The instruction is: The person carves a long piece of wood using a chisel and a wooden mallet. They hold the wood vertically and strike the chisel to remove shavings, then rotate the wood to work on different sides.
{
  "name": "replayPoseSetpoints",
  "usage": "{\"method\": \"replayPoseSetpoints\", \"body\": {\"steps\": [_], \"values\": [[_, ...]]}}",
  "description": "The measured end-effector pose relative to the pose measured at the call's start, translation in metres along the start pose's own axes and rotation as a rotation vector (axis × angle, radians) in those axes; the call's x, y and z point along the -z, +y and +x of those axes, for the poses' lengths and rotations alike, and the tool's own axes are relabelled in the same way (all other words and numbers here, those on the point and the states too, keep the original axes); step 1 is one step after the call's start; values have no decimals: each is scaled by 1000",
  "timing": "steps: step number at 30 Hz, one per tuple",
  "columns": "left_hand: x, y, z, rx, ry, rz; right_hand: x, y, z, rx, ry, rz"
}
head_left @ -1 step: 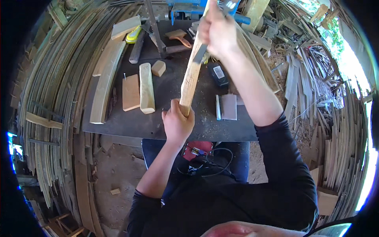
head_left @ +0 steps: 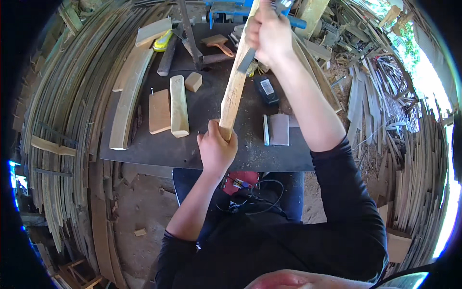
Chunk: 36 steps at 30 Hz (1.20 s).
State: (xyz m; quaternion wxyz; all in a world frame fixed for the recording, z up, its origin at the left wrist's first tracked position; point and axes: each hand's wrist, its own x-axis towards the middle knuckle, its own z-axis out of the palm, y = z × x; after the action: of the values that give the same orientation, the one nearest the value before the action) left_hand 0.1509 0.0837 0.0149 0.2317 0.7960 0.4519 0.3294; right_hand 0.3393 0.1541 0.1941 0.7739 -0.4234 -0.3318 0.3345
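Note:
My left hand (head_left: 216, 147) is wrapped round the near, narrowed end of a long pale wooden piece (head_left: 232, 96), which slants up and away over the bench. Farther along it, my right hand (head_left: 269, 36) is closed on a tool with a flat grey metal blade (head_left: 246, 60). The blade lies against the wood's right side. A shiny part of the tool shows above the fist, but my fingers hide its middle, so its exact kind is unclear. The wood's far end runs out of the picture.
On the dark bench (head_left: 202, 108) lie a light wooden block (head_left: 179, 108), a reddish board (head_left: 159, 111), a small block (head_left: 194, 82), a black box-shaped item (head_left: 266, 91) and a sanding block (head_left: 277, 130). A blue machine (head_left: 231, 9) stands behind. Stacked planks (head_left: 62, 125) line the left.
My right hand and the blade have shifted slightly up and to the right along the wood. My left hand keeps its grip in the same place.

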Motion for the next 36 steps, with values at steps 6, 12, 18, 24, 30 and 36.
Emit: {"method": "replayPoseSetpoints", "body": {"steps": [6, 12, 18, 24, 30, 36], "values": [[-3, -7, 1, -34, 22, -33, -7, 26, -36, -61, -186, 0], [-3, -7, 1, -48, 38, 7, -12, 3, -13, -84, 19, 2], [-4, -7, 2, -47, 35, 2, -4, 36, -41, -123, -98, -75], [-3, -7, 2, -58, 41, 5, -5, 27, -37, -47, -43, -40], [-3, -6, 3, -38, 29, 27, -8, 31, -49, -120, 2, -12], [-2, -5, 2, -18, 9, 13, -9, 38, -59, -69, -67, -61]]}}
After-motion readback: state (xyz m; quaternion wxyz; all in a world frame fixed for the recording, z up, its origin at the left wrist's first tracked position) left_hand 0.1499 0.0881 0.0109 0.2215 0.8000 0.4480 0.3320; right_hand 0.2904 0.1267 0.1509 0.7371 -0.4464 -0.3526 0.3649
